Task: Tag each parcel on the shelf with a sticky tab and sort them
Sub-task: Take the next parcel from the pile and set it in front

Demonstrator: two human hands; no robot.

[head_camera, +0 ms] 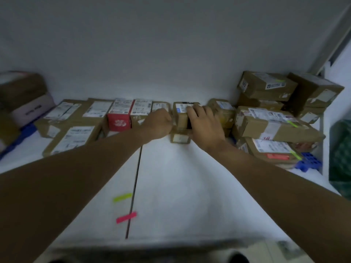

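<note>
Closest to me, below my wrists, two thin paper tabs lie flat on the smooth white shelf [171,186]: a pink tab [126,217] and a yellow tab [122,197]. My left hand [158,123] and right hand [204,123] curl round a small brown cardboard parcel [181,117] between them.

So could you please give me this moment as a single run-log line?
left hand: grips small brown parcel | right hand: grips same parcel | green tab, pink tab: on shelf, unused
</note>
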